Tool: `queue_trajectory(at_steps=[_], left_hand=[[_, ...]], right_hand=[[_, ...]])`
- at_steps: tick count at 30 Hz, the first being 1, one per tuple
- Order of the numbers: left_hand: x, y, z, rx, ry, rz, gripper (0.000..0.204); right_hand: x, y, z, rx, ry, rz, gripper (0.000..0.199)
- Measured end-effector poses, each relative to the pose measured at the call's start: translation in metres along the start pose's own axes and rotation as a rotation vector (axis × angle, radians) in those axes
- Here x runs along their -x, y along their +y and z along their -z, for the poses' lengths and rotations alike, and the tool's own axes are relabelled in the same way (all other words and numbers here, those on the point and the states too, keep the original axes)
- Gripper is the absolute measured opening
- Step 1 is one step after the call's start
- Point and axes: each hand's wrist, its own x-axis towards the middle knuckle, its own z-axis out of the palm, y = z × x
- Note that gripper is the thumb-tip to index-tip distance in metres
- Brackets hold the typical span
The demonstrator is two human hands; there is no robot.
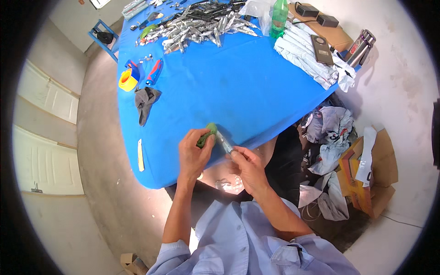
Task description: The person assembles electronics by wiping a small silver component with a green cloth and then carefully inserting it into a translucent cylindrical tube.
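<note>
My left hand (193, 153) pinches a small green pad (207, 134) over the near edge of the blue table (238, 87). Beside it, my right hand (247, 167) grips one end of a slim silver metal piece (224, 143). The other end of that piece points up-left and meets the green pad. Both hands hover just over the table's near corner, above my lap.
A heap of several silver metal pieces (201, 23) lies at the far side. A yellow tape roll (128, 79), a red-blue tool (154, 72) and a grey rag (145, 101) sit at the left. A green bottle (278, 18), folded bags (305, 57) and a steel flask (361, 46) stand right. Cardboard and bags litter the floor (357, 169).
</note>
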Motion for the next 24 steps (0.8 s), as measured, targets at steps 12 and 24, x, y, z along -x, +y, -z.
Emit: queue_trajectory(at_steps=[12, 24], left_hand=[[0.044, 0.03, -0.014, -0.161, -0.248, -0.14, 0.018], [0.03, 0.016, -0.021, -0.279, -0.186, -0.219, 0.019]], right_hand=[[0.0, 0.002, 0.006, 0.038, 0.01, 0.032, 0.03], [-0.012, 0.006, 0.014, 0.1, 0.007, 0.03, 0.028]])
